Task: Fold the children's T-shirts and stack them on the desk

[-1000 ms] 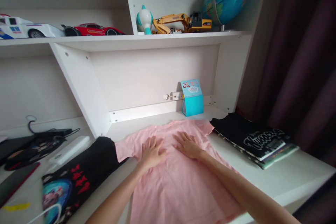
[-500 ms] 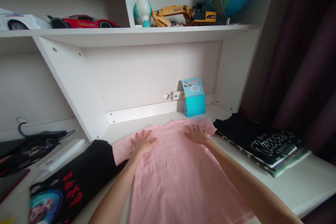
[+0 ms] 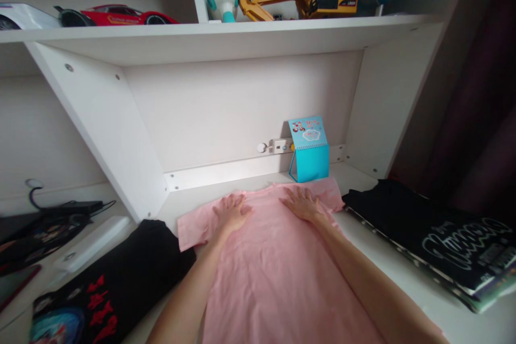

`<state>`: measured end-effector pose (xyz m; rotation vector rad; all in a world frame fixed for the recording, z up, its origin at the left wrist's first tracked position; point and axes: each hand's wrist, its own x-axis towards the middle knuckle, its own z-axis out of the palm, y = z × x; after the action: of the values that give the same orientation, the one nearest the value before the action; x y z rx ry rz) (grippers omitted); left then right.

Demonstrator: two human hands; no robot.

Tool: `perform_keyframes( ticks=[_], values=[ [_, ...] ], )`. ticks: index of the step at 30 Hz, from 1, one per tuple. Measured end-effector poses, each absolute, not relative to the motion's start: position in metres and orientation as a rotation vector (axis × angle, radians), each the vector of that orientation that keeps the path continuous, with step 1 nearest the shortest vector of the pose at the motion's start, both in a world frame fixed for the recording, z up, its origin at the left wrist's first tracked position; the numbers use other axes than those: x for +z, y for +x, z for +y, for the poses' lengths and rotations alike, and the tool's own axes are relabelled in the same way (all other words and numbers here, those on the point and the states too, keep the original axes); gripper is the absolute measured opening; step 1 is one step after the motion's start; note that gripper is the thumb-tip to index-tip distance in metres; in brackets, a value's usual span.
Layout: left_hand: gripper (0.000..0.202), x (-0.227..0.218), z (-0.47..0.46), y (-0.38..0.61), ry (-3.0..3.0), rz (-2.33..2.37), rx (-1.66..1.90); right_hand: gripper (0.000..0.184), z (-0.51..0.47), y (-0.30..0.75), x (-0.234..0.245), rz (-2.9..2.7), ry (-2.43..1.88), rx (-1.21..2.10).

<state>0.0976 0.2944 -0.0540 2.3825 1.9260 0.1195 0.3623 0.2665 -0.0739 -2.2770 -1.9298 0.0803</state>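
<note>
A pink T-shirt (image 3: 274, 269) lies spread flat on the white desk (image 3: 387, 258), collar end toward the back wall. My left hand (image 3: 233, 213) rests palm down on its upper left part, fingers stretched out. On the upper right part, near the shoulder, my right hand (image 3: 303, 205) lies flat in the same way. Neither hand grips the cloth.
A black printed garment (image 3: 108, 290) lies left of the shirt, a folded black shirt on a stack (image 3: 439, 236) to the right. A small blue card stand (image 3: 308, 149) is at the back. Overhead, a shelf (image 3: 226, 37) carries toy cars, an excavator and a globe. Cables lie far left.
Both hands slid up the pink shirt toward the collar and apart, then came slightly closer. The view moved nearer the desk.
</note>
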Motion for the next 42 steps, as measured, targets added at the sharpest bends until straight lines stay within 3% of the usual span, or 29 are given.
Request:
perform_keyframes(
  ticks=[12,16,21,25,33,42],
  values=[
    [0.077,-0.059,0.295,0.096,2.439,1.942,0.155,0.059,0.251,0.363,-0.053,-2.007,-2.227,0.114],
    [0.075,-0.059,0.293,0.099,2.443,1.96,0.18,0.066,0.193,0.337,-0.042,-2.126,-2.156,0.23],
    [0.063,-0.044,0.292,0.096,2.421,1.869,0.192,0.071,0.078,0.326,-0.045,-2.409,-1.731,0.41],
    [0.058,-0.026,0.269,0.098,2.453,1.699,0.19,0.067,0.034,0.355,-0.053,-2.224,-1.974,0.291],
    [0.076,-0.011,0.122,0.108,2.672,1.06,-0.012,0.063,0.039,0.355,-0.069,-2.099,-2.053,0.01],
    [0.066,-0.025,0.081,0.068,2.764,1.221,0.042,0.062,0.036,0.371,-0.084,-1.974,-2.089,-0.153]
  ],
)
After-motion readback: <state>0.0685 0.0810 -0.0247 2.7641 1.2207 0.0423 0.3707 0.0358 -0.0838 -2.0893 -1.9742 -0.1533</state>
